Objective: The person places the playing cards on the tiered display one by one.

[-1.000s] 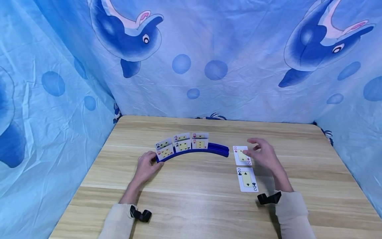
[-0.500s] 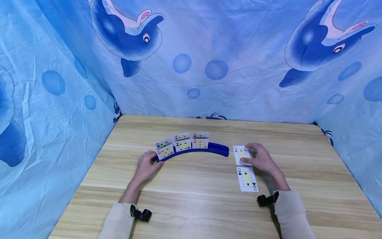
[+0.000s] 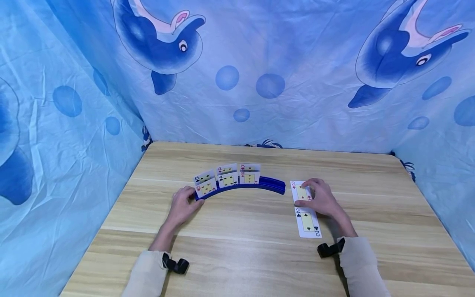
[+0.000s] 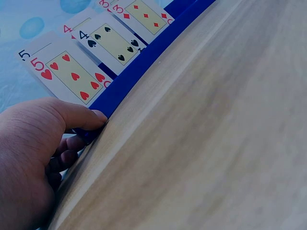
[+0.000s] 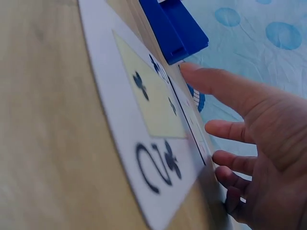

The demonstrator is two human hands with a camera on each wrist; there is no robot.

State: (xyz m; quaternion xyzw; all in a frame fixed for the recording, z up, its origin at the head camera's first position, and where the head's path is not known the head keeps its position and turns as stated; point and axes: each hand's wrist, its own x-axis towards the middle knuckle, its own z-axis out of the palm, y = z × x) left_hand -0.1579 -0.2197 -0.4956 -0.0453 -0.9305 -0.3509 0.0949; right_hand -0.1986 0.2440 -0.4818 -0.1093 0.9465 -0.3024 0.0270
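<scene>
My left hand (image 3: 182, 206) grips the left end of a curved blue card holder (image 3: 272, 185), its thumb along the front in the left wrist view. Three pairs of playing cards stand in the holder. In front are the five of hearts (image 4: 72, 76), four of spades (image 4: 109, 43) and three of diamonds (image 4: 145, 17), each partly covering another card. Over the two of diamonds (image 3: 295, 189), lying flat right of the holder, my right hand (image 3: 322, 200) rests with thumb and fingers spread around it. Nearer me lies the two of clubs (image 3: 308, 225), face up.
A wooden table (image 3: 237, 255) spans the view. Blue dolphin-printed cloth (image 3: 245, 49) hangs behind it and along the sides. The holder's right stretch (image 3: 276, 186) bears no cards. A black camera mount (image 3: 328, 249) sits on the right wrist, another (image 3: 178, 266) on the left.
My right hand has come down and slightly nearer me over the two of diamonds, its thumb moving to the card's near edge. My left hand keeps its grip on the holder.
</scene>
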